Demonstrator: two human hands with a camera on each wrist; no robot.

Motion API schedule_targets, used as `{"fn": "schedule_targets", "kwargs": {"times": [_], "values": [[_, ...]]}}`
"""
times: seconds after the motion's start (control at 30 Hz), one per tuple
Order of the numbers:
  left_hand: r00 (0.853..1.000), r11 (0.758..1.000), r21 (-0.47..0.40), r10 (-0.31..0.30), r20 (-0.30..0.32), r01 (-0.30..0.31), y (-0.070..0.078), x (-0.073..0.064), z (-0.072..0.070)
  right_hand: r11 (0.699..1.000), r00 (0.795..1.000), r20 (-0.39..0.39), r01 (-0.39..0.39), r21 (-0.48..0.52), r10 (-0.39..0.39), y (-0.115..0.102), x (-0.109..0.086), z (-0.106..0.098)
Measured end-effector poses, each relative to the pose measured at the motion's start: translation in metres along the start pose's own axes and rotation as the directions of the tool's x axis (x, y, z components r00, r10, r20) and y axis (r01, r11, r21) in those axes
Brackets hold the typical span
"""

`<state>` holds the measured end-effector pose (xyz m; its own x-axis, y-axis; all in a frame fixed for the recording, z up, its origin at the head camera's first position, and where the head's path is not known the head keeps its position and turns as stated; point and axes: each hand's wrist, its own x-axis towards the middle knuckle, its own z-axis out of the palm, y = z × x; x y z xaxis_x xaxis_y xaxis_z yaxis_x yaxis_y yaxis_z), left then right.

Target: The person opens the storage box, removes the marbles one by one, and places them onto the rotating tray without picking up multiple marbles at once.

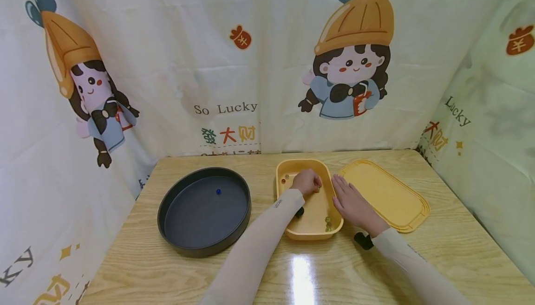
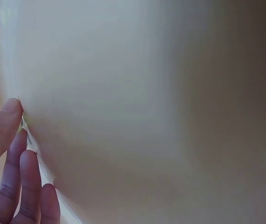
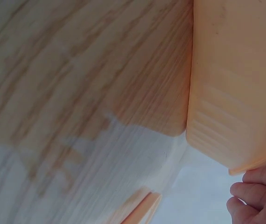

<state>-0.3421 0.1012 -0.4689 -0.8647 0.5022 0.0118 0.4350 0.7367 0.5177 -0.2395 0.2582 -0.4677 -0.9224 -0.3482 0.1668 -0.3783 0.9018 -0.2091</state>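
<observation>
Inside a yellow plastic bin (image 1: 312,236), my left hand (image 1: 306,182) reaches down near the right wall. Its thumb and forefinger pinch a small glassy marble (image 2: 23,123), largely hidden by the fingertips. My right hand (image 1: 355,204) lies along the bin's right rim with fingers extended, touching the rim. Two small brownish marbles (image 1: 283,181) sit in the bin's far left corner. Several yellow-green marbles (image 1: 328,223) are grouped at its near right corner. A single blue marble (image 1: 218,191) rests in the round black pan (image 1: 205,250) to the left.
A yellow lid (image 1: 386,193) lies flat on the wooden table (image 1: 167,282), right of the bin and partly behind my right hand. Black wrist cameras (image 1: 363,241) hang under both wrists. Printed curtains (image 1: 276,63) enclose the table's back and sides.
</observation>
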Motion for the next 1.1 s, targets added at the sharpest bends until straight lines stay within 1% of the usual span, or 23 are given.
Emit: {"fn": "schedule_targets", "kwargs": {"times": [0.13,0.37,0.47,0.73,1.1], "values": [[1.0,1.0,-0.005,0.009,0.005,-0.009,-0.0012,0.001,-0.0004,1.0,1.0,-0.002,0.001,-0.002,-0.001,0.0004,0.0004,-0.0001],[1.0,1.0,-0.005,-0.018,0.019,0.018,-0.0037,0.0042,0.002,1.0,1.0,-0.007,0.008,-0.015,-0.008,0.0013,0.0006,0.0002],[1.0,1.0,-0.003,-0.014,0.025,0.015,-0.0042,0.0048,0.002,1.0,1.0,-0.008,0.008,-0.014,-0.008,0.0012,0.0009,0.0],[0.998,0.999,-0.019,0.031,0.049,-0.03,-0.0047,0.0062,0.0018,1.0,1.0,-0.008,0.0,-0.017,0.0,0.0011,0.0009,-0.0002],[0.997,0.998,-0.012,0.056,0.055,-0.055,-0.0046,0.0069,0.0048,1.0,1.0,0.002,-0.008,-0.005,0.008,0.0014,0.001,0.0016]]}}
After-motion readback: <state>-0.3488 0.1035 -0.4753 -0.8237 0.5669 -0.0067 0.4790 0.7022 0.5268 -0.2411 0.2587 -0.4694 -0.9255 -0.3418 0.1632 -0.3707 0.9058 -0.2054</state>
